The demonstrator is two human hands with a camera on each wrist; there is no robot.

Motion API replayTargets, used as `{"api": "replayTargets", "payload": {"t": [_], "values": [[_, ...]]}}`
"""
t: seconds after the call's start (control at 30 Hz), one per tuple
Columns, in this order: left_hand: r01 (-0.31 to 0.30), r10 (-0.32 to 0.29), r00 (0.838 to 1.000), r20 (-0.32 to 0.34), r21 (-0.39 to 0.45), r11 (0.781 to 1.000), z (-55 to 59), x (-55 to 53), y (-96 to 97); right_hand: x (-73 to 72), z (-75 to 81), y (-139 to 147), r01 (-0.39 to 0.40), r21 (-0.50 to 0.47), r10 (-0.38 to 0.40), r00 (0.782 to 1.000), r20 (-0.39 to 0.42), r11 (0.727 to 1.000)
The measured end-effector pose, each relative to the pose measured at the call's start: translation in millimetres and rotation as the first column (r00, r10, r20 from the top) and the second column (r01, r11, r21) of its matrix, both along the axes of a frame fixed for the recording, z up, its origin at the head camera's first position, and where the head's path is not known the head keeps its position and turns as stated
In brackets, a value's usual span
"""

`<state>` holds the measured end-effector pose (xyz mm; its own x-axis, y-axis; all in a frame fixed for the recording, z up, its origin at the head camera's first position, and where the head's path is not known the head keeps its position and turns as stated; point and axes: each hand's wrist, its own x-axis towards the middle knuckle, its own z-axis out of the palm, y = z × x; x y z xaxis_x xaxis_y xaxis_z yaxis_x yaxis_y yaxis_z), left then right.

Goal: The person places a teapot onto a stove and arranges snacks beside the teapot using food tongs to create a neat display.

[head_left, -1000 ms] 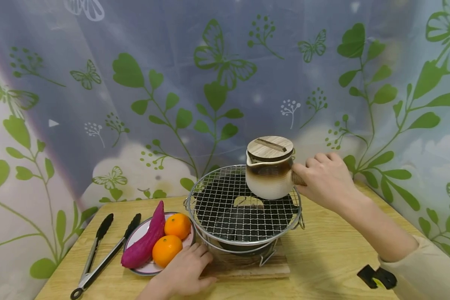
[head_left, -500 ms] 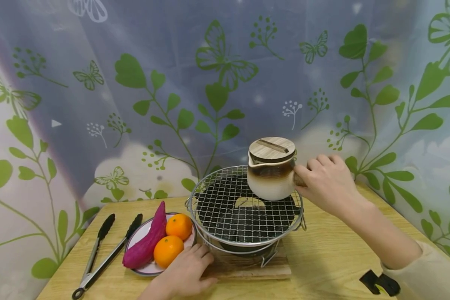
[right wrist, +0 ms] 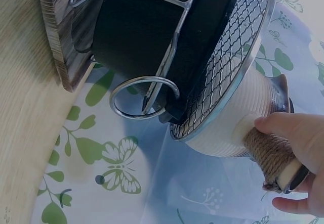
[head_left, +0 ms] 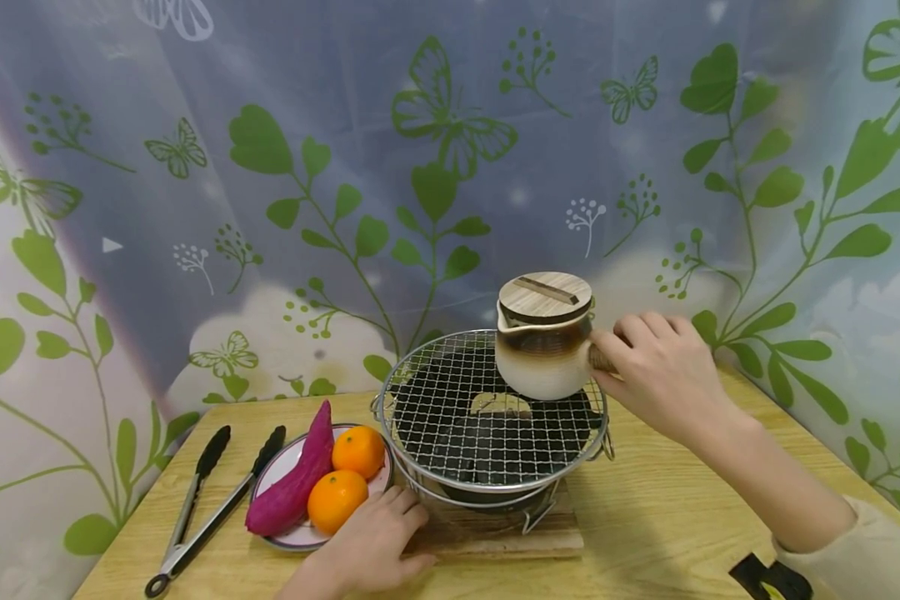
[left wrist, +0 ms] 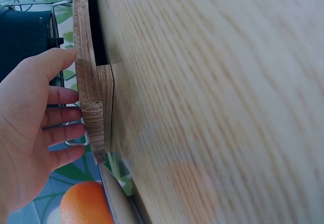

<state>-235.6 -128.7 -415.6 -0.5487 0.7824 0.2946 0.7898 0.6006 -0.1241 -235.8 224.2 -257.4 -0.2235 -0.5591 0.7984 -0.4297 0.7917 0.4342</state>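
A cream-and-brown ceramic teapot [head_left: 543, 358] with a wooden lid [head_left: 546, 296] stands upright at the back right of the round wire grill rack [head_left: 487, 450]. My right hand [head_left: 660, 375] holds its side handle; the right wrist view shows the thumb lying along the twine-wrapped handle [right wrist: 268, 153], with other fingers partly hidden beyond it. Low in front, my left hand [head_left: 371, 533] rests at the wooden board [head_left: 502, 542] under the stove. In the left wrist view its relaxed fingers [left wrist: 63, 115] reach the board's edge, holding nothing.
Left of the stove is a plate [head_left: 277, 479] with a purple sweet potato [head_left: 292, 492] and two oranges [head_left: 337, 502]. Spread tongs [head_left: 195, 533] lie at the table's left. A metal ring [right wrist: 144, 115] hangs from the stove's side. A patterned curtain [head_left: 330, 208] backs the table.
The right hand and forearm have shifted very slightly right while staying at the handle. The teapot keeps its place on the rack, and the left hand has not moved.
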Motion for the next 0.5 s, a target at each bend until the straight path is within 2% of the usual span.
{"api": "replayTargets", "payload": {"t": [0.5], "values": [[0.019,-0.018,0.999,-0.045,0.013,1.000,-2.0,-1.6,-0.3,4.4,-0.2,0.3,0.013,-0.005,-0.013,0.999,0.035,1.000]]}}
